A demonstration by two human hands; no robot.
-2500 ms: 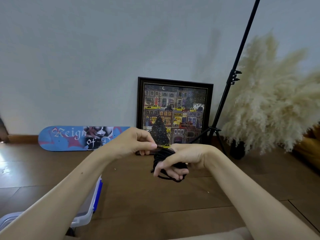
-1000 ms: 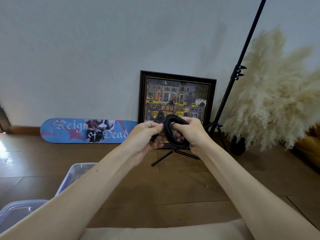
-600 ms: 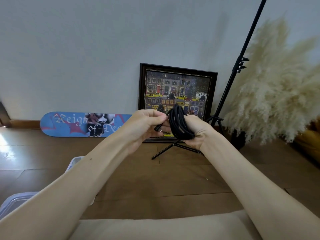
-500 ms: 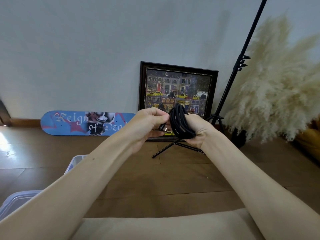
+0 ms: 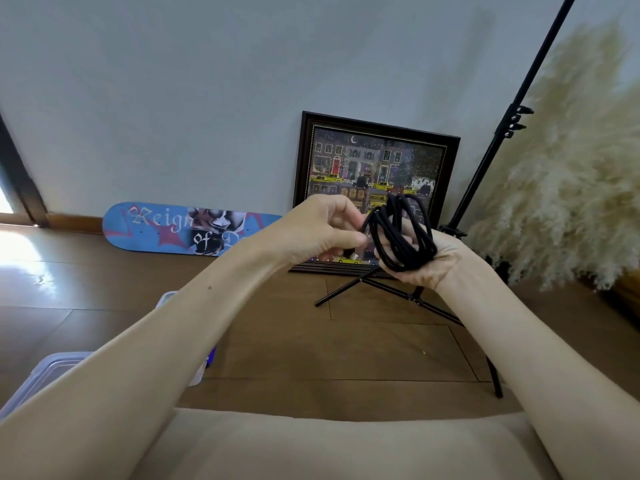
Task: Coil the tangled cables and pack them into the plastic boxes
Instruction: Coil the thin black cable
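At the lower left a clear plastic box [image 5: 52,370] sits on the wooden floor [image 5: 346,344], mostly hidden behind the left forearm, so what it holds cannot be told. Behind it a skateboard deck [image 5: 162,228] leans against the wall. The left hand [image 5: 322,230] is raised in front of the chest, its thumb and fingers closed narrowly in a pinch on the free tail of the black cable [image 5: 403,233], with the silver-tipped plug [image 5: 353,255] hanging just below the pinch. The rest of the cable is gathered in several loops round the right hand [image 5: 429,261], palm up, whose fingers are threaded through the bundle and hold it. Beyond the hands stand a framed picture [image 5: 377,154], a light stand [image 5: 485,161] and pampas grass [image 5: 571,174]. The step in hand looks like the finish of 1 coil: only the short tail is loose. The next move probably calls for wrapping or tucking that tail round the loops so they hold together, then carrying the bundle down and left to the box, keeping the loops from springing apart.
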